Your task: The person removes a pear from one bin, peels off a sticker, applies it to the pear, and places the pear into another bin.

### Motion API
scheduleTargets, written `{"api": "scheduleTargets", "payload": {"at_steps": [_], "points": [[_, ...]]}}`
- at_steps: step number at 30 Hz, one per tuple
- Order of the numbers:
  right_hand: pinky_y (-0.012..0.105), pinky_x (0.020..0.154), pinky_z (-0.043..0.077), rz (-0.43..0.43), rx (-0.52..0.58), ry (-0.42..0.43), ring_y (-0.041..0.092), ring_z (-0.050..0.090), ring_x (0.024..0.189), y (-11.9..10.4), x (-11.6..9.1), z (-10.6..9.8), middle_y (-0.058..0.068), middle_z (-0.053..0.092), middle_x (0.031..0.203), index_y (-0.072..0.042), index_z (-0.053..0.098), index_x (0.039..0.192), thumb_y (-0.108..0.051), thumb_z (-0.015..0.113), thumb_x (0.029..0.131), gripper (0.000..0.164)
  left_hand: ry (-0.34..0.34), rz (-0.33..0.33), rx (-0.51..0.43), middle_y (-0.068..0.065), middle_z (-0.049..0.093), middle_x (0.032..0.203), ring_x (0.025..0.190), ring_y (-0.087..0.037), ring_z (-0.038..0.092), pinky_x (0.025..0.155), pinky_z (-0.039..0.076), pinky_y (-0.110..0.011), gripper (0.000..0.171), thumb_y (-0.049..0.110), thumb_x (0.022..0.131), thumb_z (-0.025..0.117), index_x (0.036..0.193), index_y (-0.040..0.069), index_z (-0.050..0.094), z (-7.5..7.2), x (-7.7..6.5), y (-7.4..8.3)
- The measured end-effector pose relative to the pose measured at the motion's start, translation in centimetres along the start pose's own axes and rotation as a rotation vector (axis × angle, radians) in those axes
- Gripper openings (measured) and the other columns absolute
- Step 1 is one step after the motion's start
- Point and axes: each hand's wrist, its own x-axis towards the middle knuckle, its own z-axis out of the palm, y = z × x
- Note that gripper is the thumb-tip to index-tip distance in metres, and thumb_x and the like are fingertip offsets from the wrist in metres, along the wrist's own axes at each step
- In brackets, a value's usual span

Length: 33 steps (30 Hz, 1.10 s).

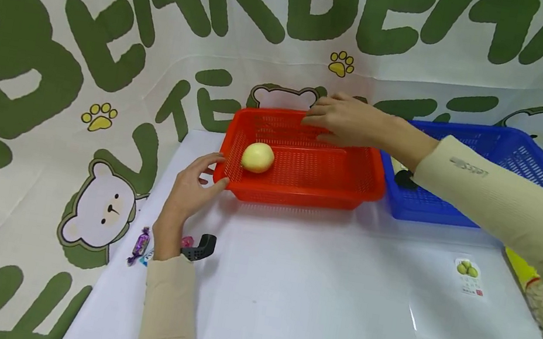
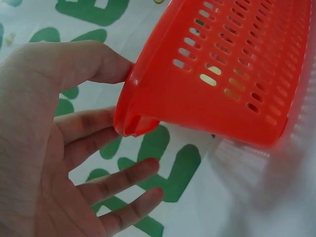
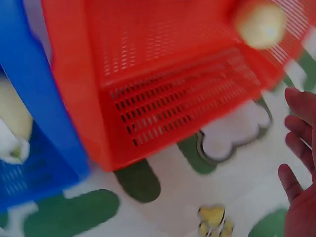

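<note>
A red plastic basket [image 1: 299, 197] with perforated walls stands on the white table. One round, pale yellow fruit [image 1: 258, 158] lies in its left part; its exact kind is not clear. My left hand [image 1: 192, 185] pinches the basket's left front corner, the thumb and first fingers at the rim. In the left wrist view that hand [image 2: 54, 133] has its other fingers spread below the rim. My right hand [image 1: 345, 121] is at the basket's far edge with loose fingers and nothing in it. The right wrist view shows this hand [image 3: 303, 163] apart from the rim.
Right of the red basket stands a blue basket [image 1: 448, 215] holding pale and dark items, partly hidden by the right arm. Wrapped candies [image 1: 140, 245] lie by the left forearm. A pear-picture card [image 1: 469, 277] and a yellow package [image 1: 522, 268] are at the right.
</note>
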Motion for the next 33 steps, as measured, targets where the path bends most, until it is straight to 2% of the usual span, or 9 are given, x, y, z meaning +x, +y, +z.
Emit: {"api": "scheduleTargets", "payload": {"at_steps": [2,5,10,13,17,22,26,29,33], "points": [[0.052,0.107,0.036,-0.072,-0.049,-0.077,0.033,0.047,0.132,0.2,1.9,0.9,0.012,0.059,0.139,-0.008,0.058,0.141,-0.017,0.07,0.093,0.051,-0.014,-0.011,-0.005,0.001,0.047,0.15,0.118,-0.027,0.055,0.094,0.051,-0.05,0.052,0.033,0.093,0.067,0.141,0.018,0.056,0.3,-0.3,-0.1],[0.052,0.111,0.032,-0.12,-0.07,-0.147,0.031,0.042,0.138,-0.1,5.0,2.3,0.008,0.053,0.146,-0.013,0.051,0.148,-0.013,0.068,0.093,0.057,-0.013,-0.012,-0.005,0.002,0.048,0.149,0.117,-0.027,0.055,0.093,0.051,-0.05,0.051,0.033,0.092,0.067,0.14,0.019,0.057,0.4,-0.5,-0.1],[0.055,0.117,0.023,-0.153,0.012,-0.249,0.027,0.03,0.146,-1.4,9.5,4.9,0.001,0.044,0.154,-0.024,0.044,0.153,-0.01,0.072,0.091,0.069,-0.008,0.008,-0.006,0.003,0.048,0.148,0.116,-0.026,0.055,0.093,0.051,-0.05,0.053,0.035,0.092,0.068,0.14,0.018,0.057,0.3,-0.4,-0.2],[0.058,0.117,0.019,-0.146,0.073,-0.353,0.027,0.022,0.149,-2.0,11.3,6.4,0.0,0.037,0.158,-0.03,0.041,0.154,-0.011,0.074,0.09,0.075,-0.02,0.015,-0.007,0.002,0.049,0.148,0.116,-0.026,0.056,0.093,0.051,-0.051,0.054,0.036,0.092,0.069,0.141,0.017,0.057,0.3,-0.4,-0.2],[0.059,0.117,0.019,-0.052,0.058,-0.432,0.029,0.025,0.148,-2.1,12.5,7.8,0.005,0.037,0.158,-0.029,0.037,0.156,-0.018,0.077,0.089,0.078,-0.032,0.02,-0.011,0.002,0.049,0.149,0.117,-0.026,0.055,0.093,0.051,-0.051,0.055,0.036,0.091,0.068,0.141,0.017,0.057,0.3,-0.3,-0.1],[0.056,0.117,0.022,0.056,-0.051,-0.405,0.031,0.032,0.142,-1.7,13.0,8.9,0.01,0.042,0.153,-0.019,0.036,0.156,-0.036,0.078,0.087,0.083,-0.012,0.024,-0.008,0.004,0.048,0.149,0.116,-0.025,0.055,0.093,0.051,-0.049,0.053,0.035,0.091,0.069,0.141,0.018,0.058,0.0,0.2,-0.1],[0.054,0.115,0.023,0.069,0.035,-0.347,0.03,0.033,0.142,-1.9,13.1,9.9,0.008,0.043,0.154,-0.017,0.034,0.157,-0.042,0.074,0.088,0.083,-0.016,0.014,-0.004,0.004,0.048,0.149,0.115,-0.025,0.056,0.093,0.051,-0.049,0.053,0.035,0.091,0.069,0.14,0.018,0.058,-0.3,0.3,-0.3],[0.051,0.111,0.026,0.061,0.082,-0.275,0.029,0.04,0.137,-2.2,13.0,10.3,0.007,0.051,0.147,-0.015,0.044,0.151,-0.042,0.074,0.087,0.076,-0.019,0.006,0.001,0.005,0.048,0.149,0.114,-0.024,0.057,0.093,0.051,-0.049,0.052,0.035,0.091,0.069,0.14,0.018,0.059,-0.4,0.3,-0.3],[0.05,0.099,0.028,0.103,0.064,-0.224,0.028,0.049,0.122,-2.0,12.7,10.2,0.005,0.062,0.131,-0.014,0.057,0.14,-0.047,0.078,0.082,0.069,-0.018,0.014,0.003,0.005,0.048,0.149,0.114,-0.024,0.057,0.093,0.051,-0.049,0.052,0.036,0.092,0.069,0.14,0.018,0.058,-0.3,0.5,-0.3]]}}
